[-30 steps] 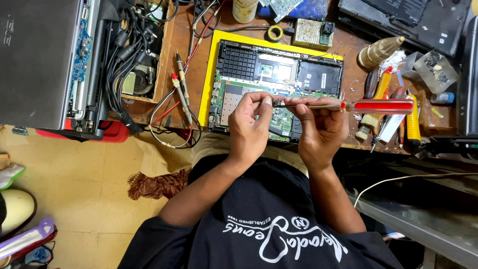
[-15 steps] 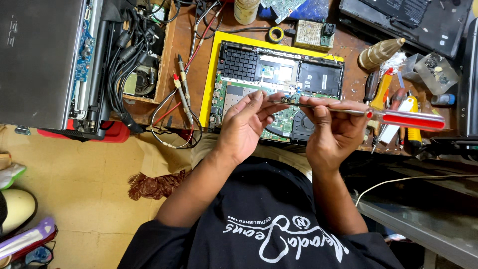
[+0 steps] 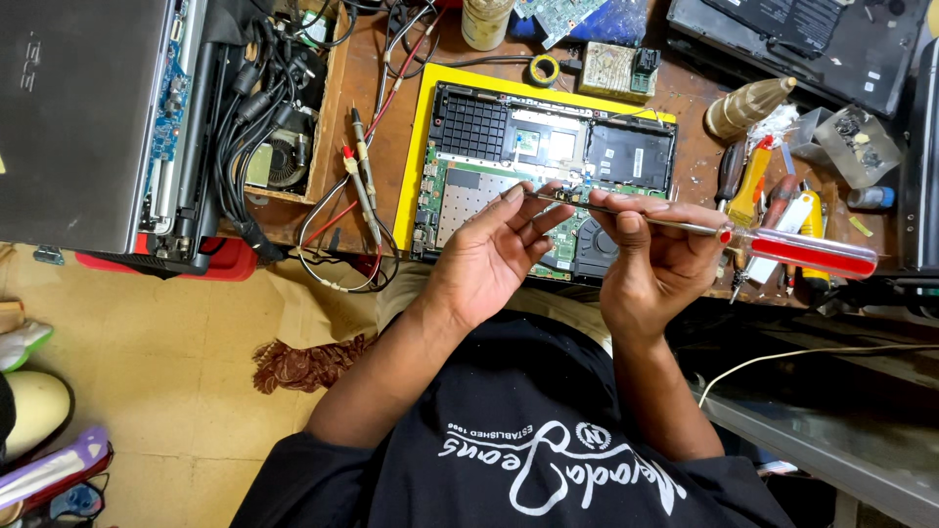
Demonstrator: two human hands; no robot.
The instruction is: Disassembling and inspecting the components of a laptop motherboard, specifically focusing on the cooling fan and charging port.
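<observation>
Screwdriver (image 3: 743,238), red handle to the right, held level over opened laptop (image 3: 548,176) on yellow mat (image 3: 416,147). Right hand (image 3: 655,264) clamped on the shaft; left hand (image 3: 494,249) fingers pinched together at the tip. Spare tools (image 3: 773,196) lie right.

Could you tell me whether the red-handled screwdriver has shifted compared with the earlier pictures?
Yes. The screwdriver has slid right and tilted: against the opened laptop, its red handle now lies lower and farther past the laptop's right edge, held by the right hand.
</observation>
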